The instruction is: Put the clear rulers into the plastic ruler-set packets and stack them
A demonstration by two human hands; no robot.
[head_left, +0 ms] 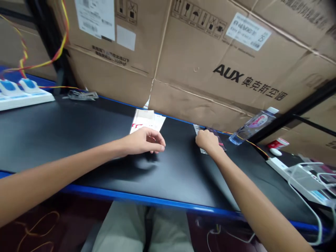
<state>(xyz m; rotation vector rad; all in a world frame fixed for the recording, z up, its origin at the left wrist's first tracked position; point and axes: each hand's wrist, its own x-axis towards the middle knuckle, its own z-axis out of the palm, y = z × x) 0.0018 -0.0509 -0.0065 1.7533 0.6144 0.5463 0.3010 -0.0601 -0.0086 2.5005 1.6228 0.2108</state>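
Now under your right hand: a flat, pale, see-through packet with printing (203,151), lying on the black tabletop (178,171), its ends showing above and below the hand.
Right hand: your right hand (207,140) is bent into a loose fist, knuckles up, over that packet; its fingertips are hidden, so you cannot tell how far open it is or whether it grips anything.
Dark packet: a flat, dark packet with a pink mark (219,140) lies just beside your right hand, on its right side, partly covered by it.
Left hand: your left hand (148,141) is half open, fingers curved and thumb apart from the palm, with nothing visible in its hold; a shadow falls below it.
White papers: flat white papers with red print (148,119) lie just beyond your left hand, which hides their near part.
Bottle: a clear plastic bottle with a white cap and pink label (253,126) leans to the right, beyond the dark packet.
Cartons: brown cardboard cartons with black print (194,80) stand along the far edge.
Right end: a red and white container (278,143) lies near a white power strip (282,168).
Left end: another white power strip (26,100) holds blue and white plugs (29,85).
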